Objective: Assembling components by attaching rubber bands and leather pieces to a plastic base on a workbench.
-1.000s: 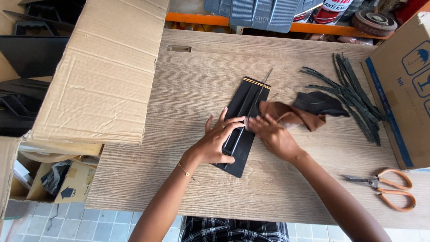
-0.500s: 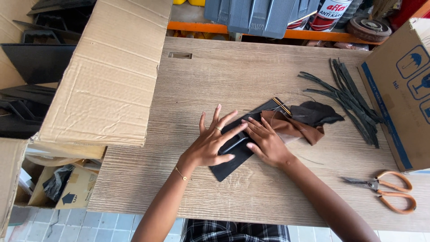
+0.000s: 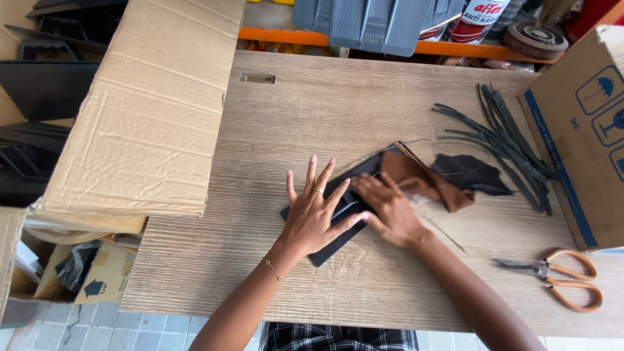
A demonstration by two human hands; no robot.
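While left hand [image 3: 314, 218] pins black panel [image 3: 338, 211], right hand [image 3: 390, 208] seemingly rubs.

Flat black rectangular piece [image 3: 338, 218] lying diagonally on the wooden table [image 3: 312, 110], brown leather scrap [image 3: 416, 182] overlapping its far end.

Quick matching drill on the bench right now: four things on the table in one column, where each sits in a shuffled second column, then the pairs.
Things:
1. scissors
2. black flat piece
3. dark strips
4. brown scrap

Places:
A. fanned out at the far right, beside the printed cardboard box
B. pressed flat under the left hand, mid-table
C. near right corner of the table, away from both hands
D. just beyond the right hand, overlapping the black flat piece's far end

Pairs: 1-C, 2-B, 3-A, 4-D
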